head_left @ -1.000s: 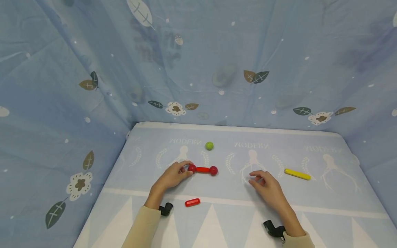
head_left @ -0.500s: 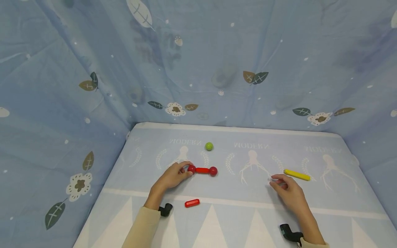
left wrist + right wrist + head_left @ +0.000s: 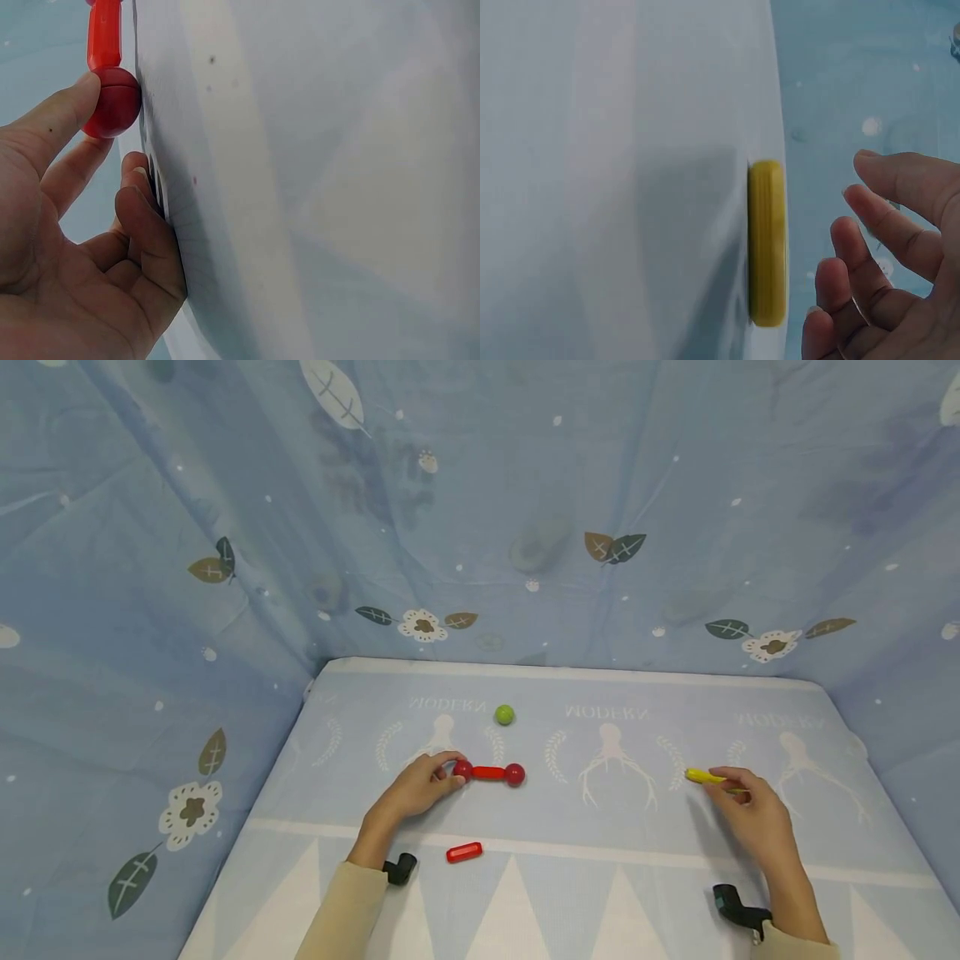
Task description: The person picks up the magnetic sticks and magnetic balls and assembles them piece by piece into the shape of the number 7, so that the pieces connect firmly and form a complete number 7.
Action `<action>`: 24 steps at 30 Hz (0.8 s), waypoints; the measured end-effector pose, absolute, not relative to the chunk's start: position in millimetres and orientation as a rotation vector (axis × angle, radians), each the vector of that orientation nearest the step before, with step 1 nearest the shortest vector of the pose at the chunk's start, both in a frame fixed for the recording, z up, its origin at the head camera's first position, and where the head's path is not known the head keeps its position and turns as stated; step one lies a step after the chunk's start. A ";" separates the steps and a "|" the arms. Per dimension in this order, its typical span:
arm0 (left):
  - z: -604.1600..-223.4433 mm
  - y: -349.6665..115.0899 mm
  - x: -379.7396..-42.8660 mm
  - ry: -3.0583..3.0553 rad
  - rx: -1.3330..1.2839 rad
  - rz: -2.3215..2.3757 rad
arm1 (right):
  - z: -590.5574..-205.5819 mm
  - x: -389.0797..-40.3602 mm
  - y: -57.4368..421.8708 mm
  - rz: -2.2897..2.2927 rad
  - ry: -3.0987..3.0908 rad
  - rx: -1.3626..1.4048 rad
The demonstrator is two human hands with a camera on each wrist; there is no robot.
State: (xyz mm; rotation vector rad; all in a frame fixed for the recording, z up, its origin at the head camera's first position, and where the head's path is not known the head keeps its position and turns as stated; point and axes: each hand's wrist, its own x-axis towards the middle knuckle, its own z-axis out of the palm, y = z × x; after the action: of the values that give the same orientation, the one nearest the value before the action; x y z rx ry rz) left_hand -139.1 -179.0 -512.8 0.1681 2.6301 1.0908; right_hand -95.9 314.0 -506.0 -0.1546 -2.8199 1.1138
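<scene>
My left hand [image 3: 420, 787] pinches a dark red ball [image 3: 116, 109] between thumb and finger. That ball sits at one end of a bright red rod [image 3: 489, 772], and a second red ball [image 3: 514, 774] is at the rod's other end, so the three make a dumbbell shape lying on the table. At the right, my right hand [image 3: 756, 814] is over a yellow stick [image 3: 699, 775] and hides part of it in the head view. In the right wrist view a gap separates the loosely bent fingers from the yellow stick, which lies on the cloth.
A small green ball [image 3: 505, 715] is beyond the dumbbell shape. Nearer the front lies a short red rod [image 3: 464, 852]. Patterned blue fabric [image 3: 465, 527] rises behind the table and along both sides. Each wrist carries a black camera mount [image 3: 738, 910].
My right hand has moved right, from the middle of the table to over the yellow stick. My left hand keeps its hold on the red ball.
</scene>
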 end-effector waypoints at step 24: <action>-515.0 -179.9 -140.2 2.637 0.173 1.090 | -518.4 -136.2 337.4 0.949 -3.066 -0.029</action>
State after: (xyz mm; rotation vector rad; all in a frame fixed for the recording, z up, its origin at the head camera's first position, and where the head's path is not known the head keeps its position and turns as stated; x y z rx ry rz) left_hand -140.2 -179.9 -515.0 0.1725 2.6366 1.0900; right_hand -136.2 337.4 -518.4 -0.0294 -3.0659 0.9486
